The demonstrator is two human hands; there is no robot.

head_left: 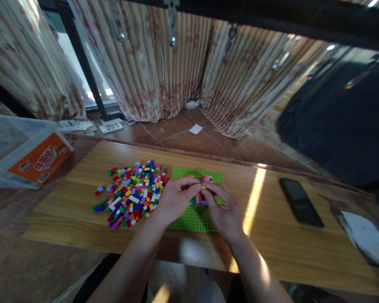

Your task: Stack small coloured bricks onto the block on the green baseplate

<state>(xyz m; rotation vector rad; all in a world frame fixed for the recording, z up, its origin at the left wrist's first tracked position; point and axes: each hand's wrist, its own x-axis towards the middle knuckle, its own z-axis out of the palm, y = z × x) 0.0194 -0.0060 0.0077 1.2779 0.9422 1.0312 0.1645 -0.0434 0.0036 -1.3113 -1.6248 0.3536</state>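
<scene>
Small yellow brick [203, 187] pinched between fingertips over the green baseplate [192, 224]

The brick sits where the left hand [177, 198] and the right hand [226, 210] meet, above the middle of the baseplate on the wooden table [287, 256]. On each hand the thumb and forefinger are drawn nearly together, and both sets of fingertips seem to have hold of it; which grips harder cannot be told.

It should handle as light, stiff plastic: hard to break, smooth enough to slip if pinched at a corner. The best hold is probably on two opposite side walls, leaving its top and underside free.

So little of it shows that neither its facing nor its long axis can be told. Just beneath the fingers, a row of joined bricks [199, 200] on the baseplate runs roughly left to right, parallel to the baseplate's near edge. To the left, the loose brick pile [135, 195] points every which way.
</scene>
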